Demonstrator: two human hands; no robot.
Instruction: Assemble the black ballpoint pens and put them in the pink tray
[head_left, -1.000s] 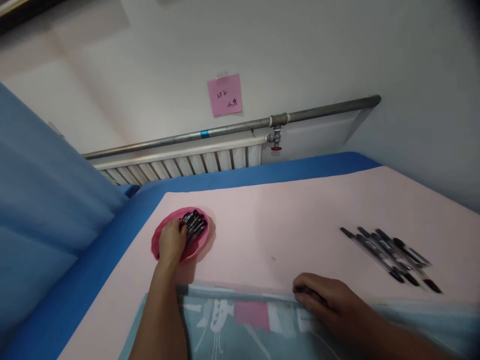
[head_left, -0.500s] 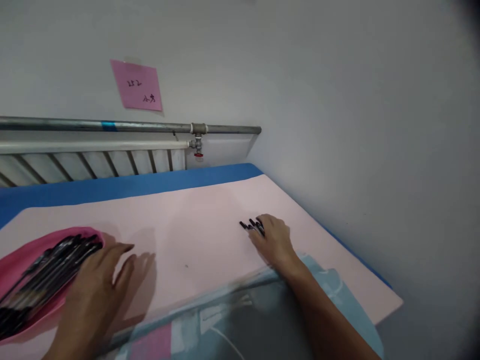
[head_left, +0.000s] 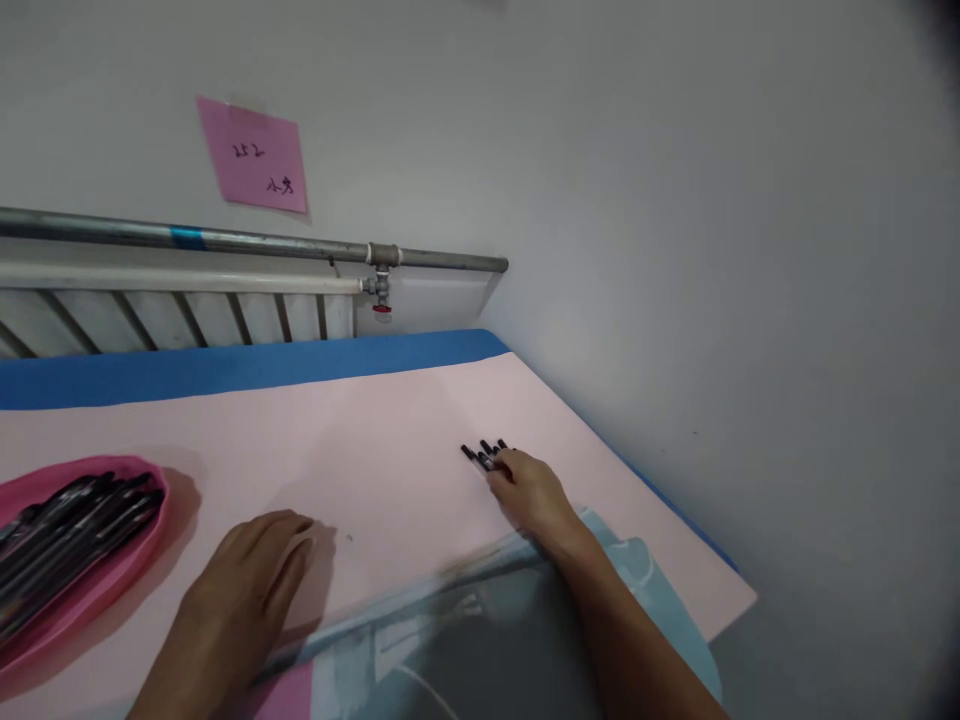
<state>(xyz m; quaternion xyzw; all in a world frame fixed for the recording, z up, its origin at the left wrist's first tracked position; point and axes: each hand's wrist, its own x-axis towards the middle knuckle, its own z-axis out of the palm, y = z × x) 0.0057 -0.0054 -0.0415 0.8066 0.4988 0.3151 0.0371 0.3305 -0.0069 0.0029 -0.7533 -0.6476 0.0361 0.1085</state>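
Note:
My right hand [head_left: 534, 495] is at a small group of black-capped pens [head_left: 469, 453] on the pale pink sheet [head_left: 390, 440]. Its thumb and fingers close round the near part of a pen, and the palm hides the pens' lower ends. My left hand [head_left: 238, 585] hovers over or rests on the sheet with thumb and fingers apart, holding nothing. To its left lies a bright pink basket [head_left: 154, 560] heaped with several dark pens [head_left: 71, 540], partly cut off by the frame's edge.
A grey-blue patterned cloth or plastic piece [head_left: 480, 640] lies along the near edge. Blue covering [head_left: 225, 370] borders the sheet at the back. Beyond it are a radiator [head_left: 187, 310], a metal pipe [head_left: 292, 245] and a wall with a pink note [head_left: 259, 160].
My left hand has moved right, away from the pink basket. My right hand's fingers have drawn closer together at the pens. The view has shifted slightly to the right.

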